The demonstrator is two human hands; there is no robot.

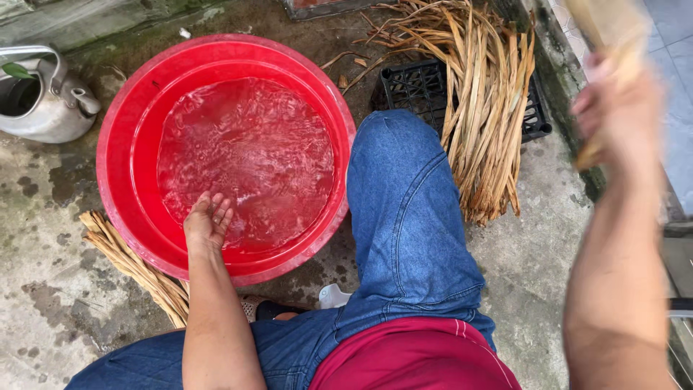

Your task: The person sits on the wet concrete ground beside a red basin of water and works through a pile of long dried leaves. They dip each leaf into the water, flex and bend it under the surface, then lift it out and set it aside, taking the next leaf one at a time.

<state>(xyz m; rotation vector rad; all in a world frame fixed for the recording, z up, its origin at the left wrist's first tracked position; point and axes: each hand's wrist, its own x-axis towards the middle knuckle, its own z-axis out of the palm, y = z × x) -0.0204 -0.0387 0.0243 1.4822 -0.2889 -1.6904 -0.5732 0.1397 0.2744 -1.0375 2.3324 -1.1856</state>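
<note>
A big red plastic basin [123, 144] half full of rippling water stands on the concrete floor in front of me. My left hand [208, 220] rests at the basin's near rim, palm up, fingers loosely apart, just touching the water and holding nothing. My right hand [617, 108] is raised at the upper right, blurred by motion, closed around a bunch of dried leaf strips [610, 29] that stick up out of frame. My knee in blue jeans [404, 217] points between the basin and a leaf pile.
A heap of dried long leaves [484, 108] lies over a black plastic crate [415, 87] right of the basin. More dried strips [137, 267] lie under the basin's left near side. A metal kettle [43, 101] stands far left. A mossy curb [563, 101] runs along the right.
</note>
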